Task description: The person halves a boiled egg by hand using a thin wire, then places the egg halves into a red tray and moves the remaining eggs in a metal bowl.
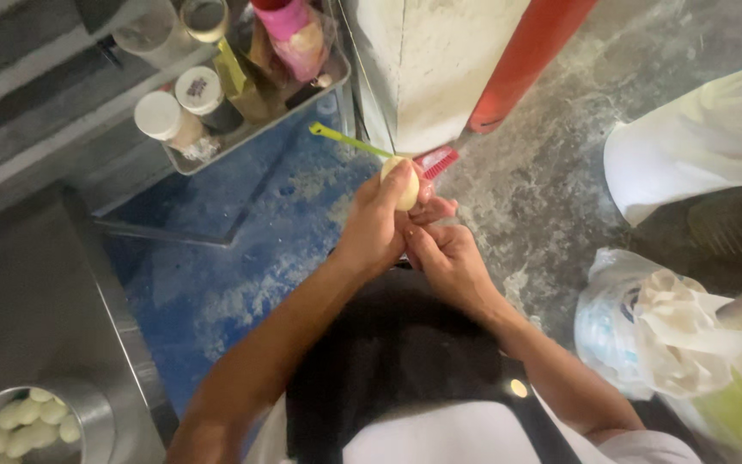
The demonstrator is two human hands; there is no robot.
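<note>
left hand [377, 225] grips pale peeled piece [406, 185] up for trimming | right hand [450, 258] closed beside it, perhaps on a blade | bowl [96, 412] on counter [19, 301] collects peeled ones

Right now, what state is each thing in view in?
left hand: closed around the pale potato, held up
right hand: touching the potato from below, no tool visible
metal bowl: open, holding pale peeled pieces
green-handled brush: lying on the floor
white plastic bag: open, crumpled
jars on tray: upright, lids on
</note>
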